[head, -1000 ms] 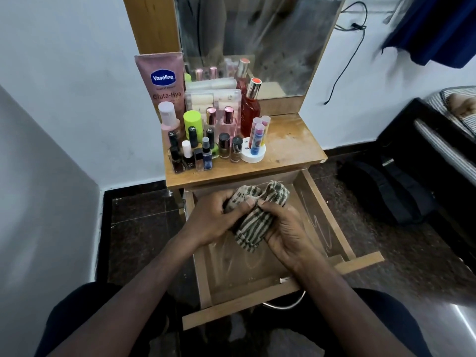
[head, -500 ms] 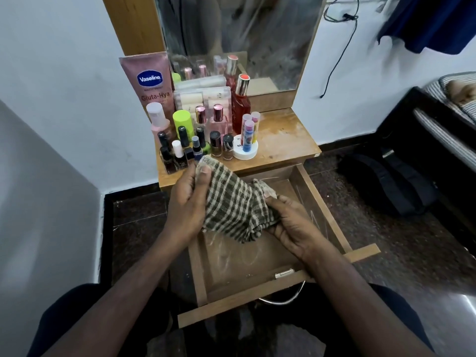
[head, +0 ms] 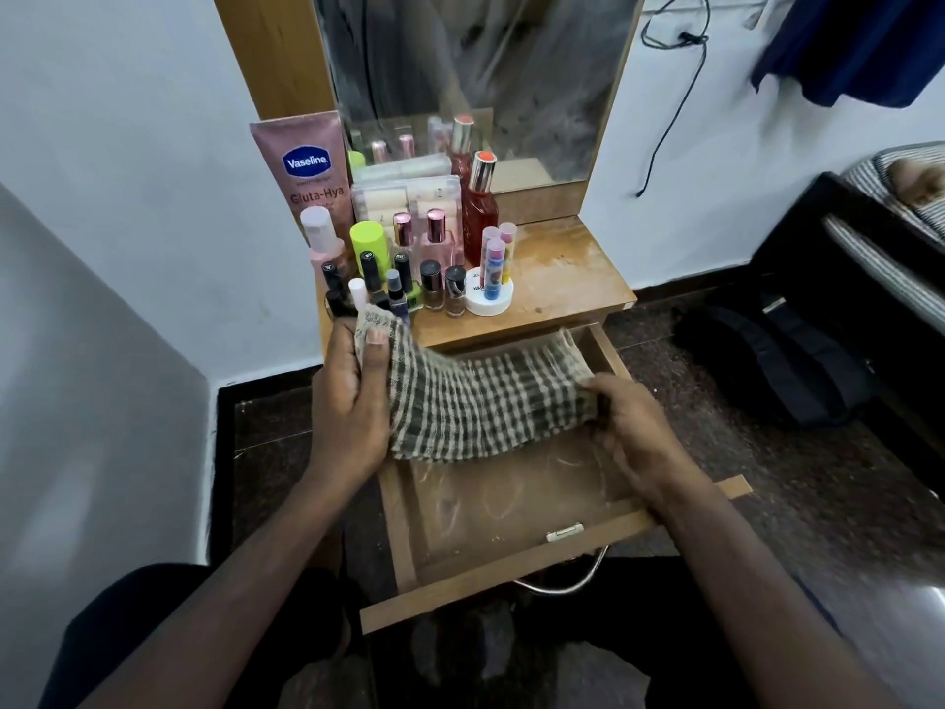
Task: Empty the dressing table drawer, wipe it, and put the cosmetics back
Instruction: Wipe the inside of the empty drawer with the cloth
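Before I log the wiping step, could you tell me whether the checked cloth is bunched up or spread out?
Spread out: the left hand and right hand pinch opposite ends of the checked cloth, stretching it above the open drawer.

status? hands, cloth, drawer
Left hand and right hand both grip the green-and-cream checked cloth, stretched above the open wooden drawer. Drawer empty, dusty. Cosmetic bottles crowd the tabletop.
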`<state>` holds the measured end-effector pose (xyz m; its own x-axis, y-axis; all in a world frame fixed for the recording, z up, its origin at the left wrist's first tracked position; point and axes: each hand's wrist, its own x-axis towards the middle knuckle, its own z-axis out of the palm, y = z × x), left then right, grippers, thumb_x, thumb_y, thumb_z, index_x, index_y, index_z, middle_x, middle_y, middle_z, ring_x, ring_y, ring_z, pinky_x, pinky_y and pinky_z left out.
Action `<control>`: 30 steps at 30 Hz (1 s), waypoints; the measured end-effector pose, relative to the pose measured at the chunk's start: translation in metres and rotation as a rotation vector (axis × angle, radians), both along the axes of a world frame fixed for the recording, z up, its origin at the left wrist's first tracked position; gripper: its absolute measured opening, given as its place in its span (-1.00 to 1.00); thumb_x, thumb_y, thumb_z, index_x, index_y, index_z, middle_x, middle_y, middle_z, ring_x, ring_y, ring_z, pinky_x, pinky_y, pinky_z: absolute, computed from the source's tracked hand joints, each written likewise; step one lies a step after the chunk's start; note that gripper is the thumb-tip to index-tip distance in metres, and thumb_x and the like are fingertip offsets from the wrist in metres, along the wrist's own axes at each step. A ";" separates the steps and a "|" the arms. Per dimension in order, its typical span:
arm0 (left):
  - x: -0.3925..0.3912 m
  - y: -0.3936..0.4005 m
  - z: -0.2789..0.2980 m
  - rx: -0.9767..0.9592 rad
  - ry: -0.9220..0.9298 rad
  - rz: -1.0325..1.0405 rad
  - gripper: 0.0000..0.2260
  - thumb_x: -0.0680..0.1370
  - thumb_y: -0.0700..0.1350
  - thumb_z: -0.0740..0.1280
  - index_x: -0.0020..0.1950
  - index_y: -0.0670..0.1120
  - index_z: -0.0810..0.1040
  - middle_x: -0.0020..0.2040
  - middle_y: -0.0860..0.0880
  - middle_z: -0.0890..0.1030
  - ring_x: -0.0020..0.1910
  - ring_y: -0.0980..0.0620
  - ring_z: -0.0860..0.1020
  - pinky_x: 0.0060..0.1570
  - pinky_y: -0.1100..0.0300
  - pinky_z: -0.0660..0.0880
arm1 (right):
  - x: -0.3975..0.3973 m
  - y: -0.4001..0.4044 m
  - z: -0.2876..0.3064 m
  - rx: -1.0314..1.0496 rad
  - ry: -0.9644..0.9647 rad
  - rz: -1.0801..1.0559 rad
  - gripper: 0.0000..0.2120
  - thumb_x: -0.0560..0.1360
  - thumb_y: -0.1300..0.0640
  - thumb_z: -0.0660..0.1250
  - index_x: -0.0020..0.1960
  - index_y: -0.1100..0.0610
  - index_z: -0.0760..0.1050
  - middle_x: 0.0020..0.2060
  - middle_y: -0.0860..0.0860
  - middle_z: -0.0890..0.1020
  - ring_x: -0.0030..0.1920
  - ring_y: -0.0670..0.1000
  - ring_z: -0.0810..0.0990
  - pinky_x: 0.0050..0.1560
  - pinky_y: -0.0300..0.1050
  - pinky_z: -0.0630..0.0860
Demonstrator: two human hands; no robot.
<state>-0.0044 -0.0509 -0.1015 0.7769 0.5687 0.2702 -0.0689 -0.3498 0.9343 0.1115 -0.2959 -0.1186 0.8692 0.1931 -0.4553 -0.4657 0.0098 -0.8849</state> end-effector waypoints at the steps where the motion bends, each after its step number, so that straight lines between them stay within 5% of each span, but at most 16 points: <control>1: -0.001 0.002 -0.002 0.004 0.016 0.006 -0.74 0.75 0.11 0.14 0.21 -0.04 0.48 -0.02 0.07 0.63 -0.02 0.11 0.62 -0.02 0.12 0.55 | 0.000 0.000 0.004 0.112 0.050 -0.092 -0.81 0.64 0.21 0.28 -0.07 0.19 0.62 -0.18 0.10 0.71 -0.18 0.03 0.67 -0.20 -0.01 0.65; 5: -0.007 0.006 -0.005 0.013 0.068 0.064 -0.77 0.77 0.07 0.15 0.16 -0.06 0.46 -0.08 0.10 0.60 -0.11 0.23 0.57 -0.13 0.32 0.46 | 0.001 -0.002 0.007 0.271 0.072 -0.157 -0.83 0.64 0.11 0.36 0.10 0.19 0.65 -0.07 0.09 0.76 -0.11 0.01 0.73 -0.10 -0.02 0.70; 9: -0.011 0.010 -0.004 0.184 0.157 0.100 -0.79 0.76 0.07 0.17 0.09 -0.05 0.43 -0.16 0.10 0.59 -0.22 0.28 0.56 -0.30 0.38 0.37 | -0.004 -0.002 0.007 0.168 -0.020 -0.078 -0.89 0.61 0.16 0.42 0.08 0.19 0.65 -0.16 0.07 0.74 -0.18 0.00 0.70 -0.33 -0.10 0.68; 13: -0.013 0.003 -0.004 0.152 0.217 0.098 -0.80 0.75 0.07 0.19 0.13 -0.04 0.48 -0.13 0.08 0.64 -0.22 0.26 0.62 -0.29 0.33 0.48 | -0.012 -0.001 0.015 -0.179 -0.474 -0.004 -0.89 0.63 0.06 0.42 -0.03 0.08 0.61 -0.16 0.00 0.75 -0.15 -0.05 0.71 -0.21 -0.08 0.67; 16: -0.009 -0.019 0.001 0.080 0.310 0.013 -0.75 0.75 0.08 0.17 0.21 -0.06 0.50 -0.05 -0.01 0.68 -0.14 0.11 0.69 -0.27 0.21 0.61 | -0.040 0.021 0.028 -0.481 -0.796 0.097 -0.84 0.59 -0.05 0.45 0.03 0.03 0.61 -0.08 -0.14 0.71 -0.16 -0.24 0.67 -0.28 -0.34 0.58; 20: 0.000 -0.049 -0.007 -0.337 0.450 -0.094 -0.75 0.76 0.04 0.20 0.25 -0.04 0.60 0.06 -0.06 0.72 0.06 -0.03 0.71 0.08 0.02 0.66 | -0.082 0.064 0.023 -0.837 -1.099 0.320 -0.84 0.61 -0.13 0.36 0.16 -0.13 0.58 0.00 -0.19 0.66 -0.11 -0.12 0.60 -0.26 -0.18 0.44; 22: 0.002 -0.052 -0.005 -0.680 0.463 -0.085 -0.68 0.76 0.06 0.19 0.23 -0.08 0.66 0.04 -0.13 0.76 0.02 -0.07 0.74 0.00 -0.02 0.69 | -0.089 0.068 0.020 -0.948 -1.171 0.367 -0.84 0.64 -0.12 0.30 0.17 -0.12 0.56 0.06 -0.17 0.65 -0.05 -0.03 0.58 -0.22 -0.13 0.34; 24: 0.003 -0.047 -0.001 -0.891 0.470 -0.110 -0.54 0.72 0.21 0.20 0.17 -0.12 0.71 0.01 -0.17 0.76 -0.06 -0.09 0.75 -0.08 0.02 0.67 | -0.089 0.065 0.018 -0.948 -1.222 0.416 -0.80 0.64 -0.12 0.30 0.18 -0.09 0.59 0.11 -0.13 0.65 -0.01 -0.01 0.59 -0.22 -0.13 0.43; 26: 0.004 -0.043 -0.002 -0.854 0.458 -0.160 -0.44 0.62 0.32 0.32 0.14 -0.18 0.71 0.01 -0.21 0.76 -0.02 -0.17 0.74 0.06 -0.09 0.65 | -0.091 0.060 0.017 -0.938 -1.333 0.580 -0.78 0.62 -0.15 0.32 0.15 -0.07 0.62 0.11 -0.11 0.67 0.04 -0.03 0.56 -0.24 -0.10 0.56; 28: 0.003 -0.043 -0.004 -0.699 0.399 -0.144 -0.58 0.59 0.18 0.46 0.10 -0.19 0.72 -0.03 -0.17 0.77 0.03 -0.19 0.75 0.10 -0.08 0.66 | -0.094 0.051 0.018 -0.809 -1.434 0.620 -0.81 0.60 -0.13 0.38 0.05 -0.04 0.67 0.00 -0.12 0.70 -0.04 -0.07 0.59 -0.27 -0.12 0.57; 30: 0.005 -0.039 -0.004 -0.532 0.354 -0.108 -0.78 0.62 0.02 0.46 0.11 -0.12 0.71 -0.04 -0.08 0.78 -0.01 -0.04 0.76 -0.02 0.11 0.68 | -0.091 0.044 0.025 -0.590 -1.326 0.371 -0.83 0.60 -0.07 0.43 -0.03 0.01 0.68 -0.14 -0.14 0.71 -0.19 -0.14 0.65 -0.26 -0.17 0.59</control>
